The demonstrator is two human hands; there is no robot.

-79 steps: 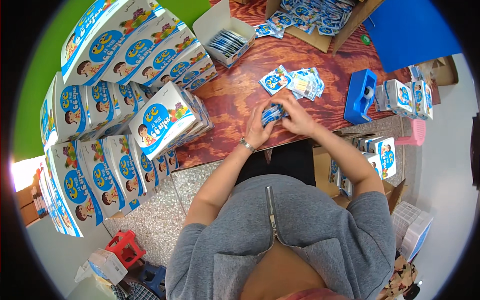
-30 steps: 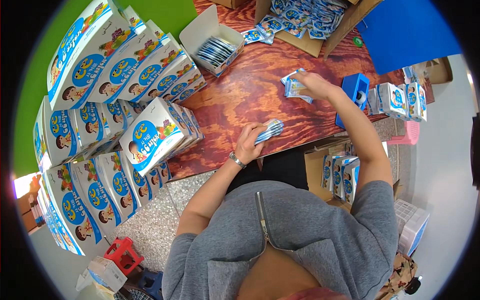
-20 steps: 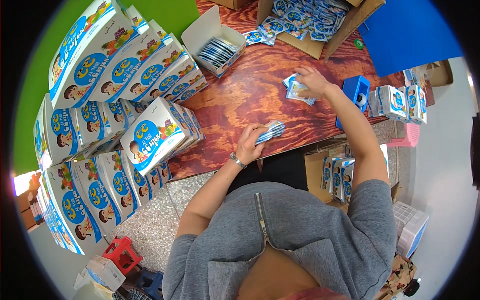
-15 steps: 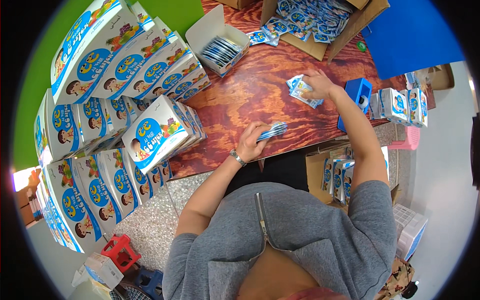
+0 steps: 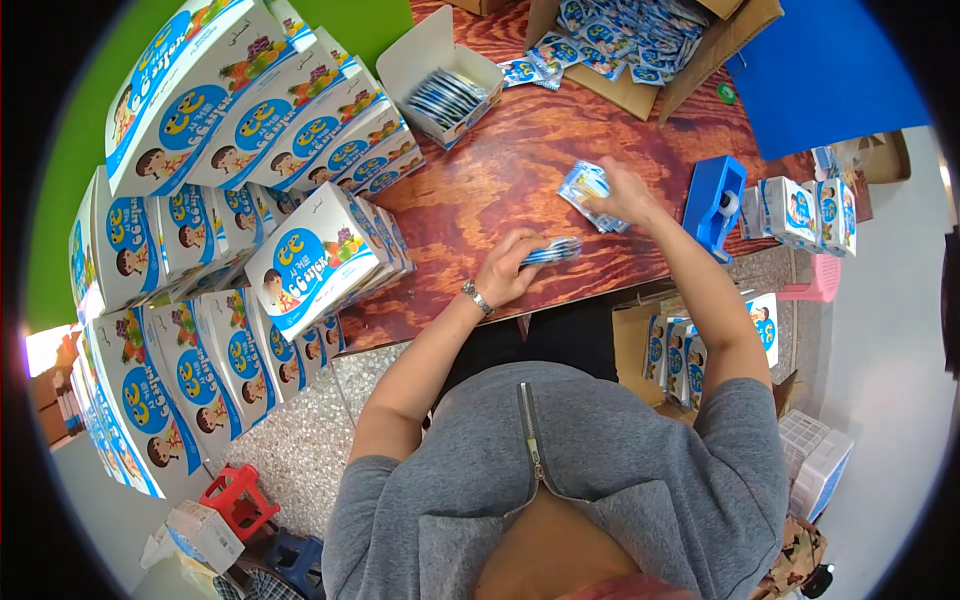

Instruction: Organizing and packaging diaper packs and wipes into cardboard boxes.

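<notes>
My left hand [image 5: 508, 268], with a watch on its wrist, is closed around a small stack of blue-and-white sachets [image 5: 560, 250] near the table's front edge. To its upper right, my right hand [image 5: 622, 196] grips several flat sachets [image 5: 580, 184] just above or on the table; its fingers cover part of them. Beyond my left hand, an open white box [image 5: 418, 52] holds a row of upright sachets [image 5: 442, 100]. At the far side, a tipped cardboard box [image 5: 728, 58] is filled with loose sachets [image 5: 630, 38], some spilling onto the table.
Printed white-and-blue boxes [image 5: 225, 130] rise in stacks on the left, with another stack [image 5: 310, 258] by the table edge. A blue tape dispenser [image 5: 704, 205] stands right of my right hand, near wrapped box bundles [image 5: 790, 212]. Below the table is a carton [image 5: 632, 350] of more boxes.
My right hand has moved left with its sachets, closer to my left hand. My left hand has shifted slightly and still holds its stack.
</notes>
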